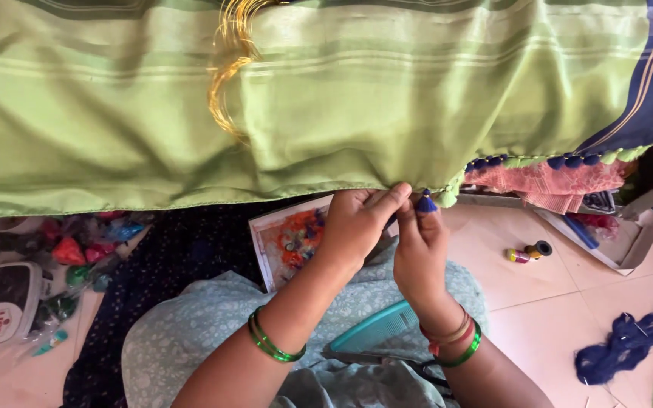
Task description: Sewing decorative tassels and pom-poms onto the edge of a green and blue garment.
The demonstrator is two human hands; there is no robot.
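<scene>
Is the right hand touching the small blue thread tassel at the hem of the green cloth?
Touching. The head view shows the right hand with its fingertips closed around the base of the small blue tassel at the green cloth's hem, no gap between them.

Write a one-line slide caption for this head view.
Both hands, left and right, pinch a small blue tassel at the hem of a green striped cloth.

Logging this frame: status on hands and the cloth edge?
Left hand pinching green cloth hem. Right hand holding blue tassel at that hem. Nothing between hands and edge.
</scene>
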